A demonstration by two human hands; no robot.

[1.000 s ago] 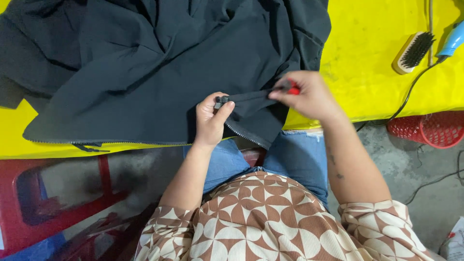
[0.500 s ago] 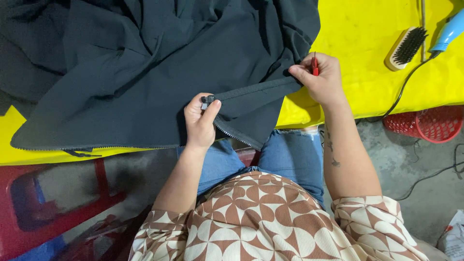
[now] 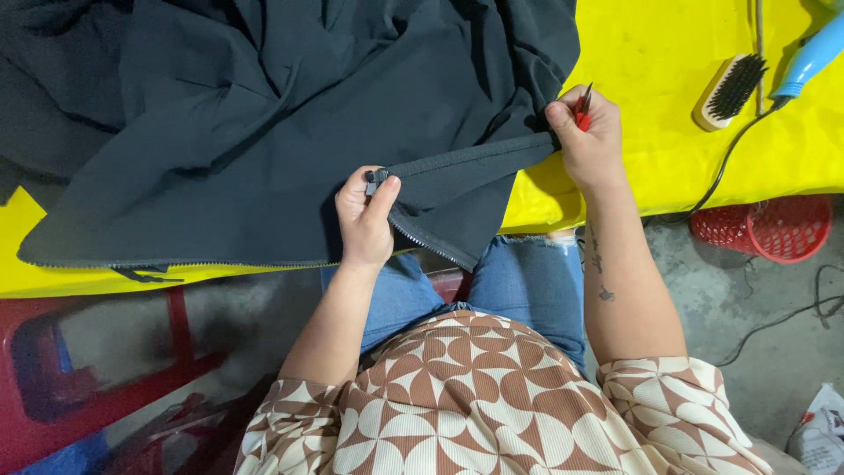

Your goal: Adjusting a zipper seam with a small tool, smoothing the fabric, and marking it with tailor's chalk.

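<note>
Nearest, the person's lap in blue jeans (image 3: 527, 281) sat under the table edge, with one corner of the dark garment (image 3: 290, 132) hanging over it. Left hand (image 3: 365, 220) was clamped on the zipper end of a hem strip, thumb on top, apparently to anchor it. Right hand (image 3: 591, 141) was closed on the strip's other end and on small red-handled snips (image 3: 583, 110), blades up; hands well apart, so the edge ran taut between them, likely for inspection. Bulk of garment lay bunched on the yellow table (image 3: 668, 62). Farther right: a wooden brush (image 3: 730, 88), a blue corded tool (image 3: 813, 53); a red basket (image 3: 765, 224) on the floor
</note>
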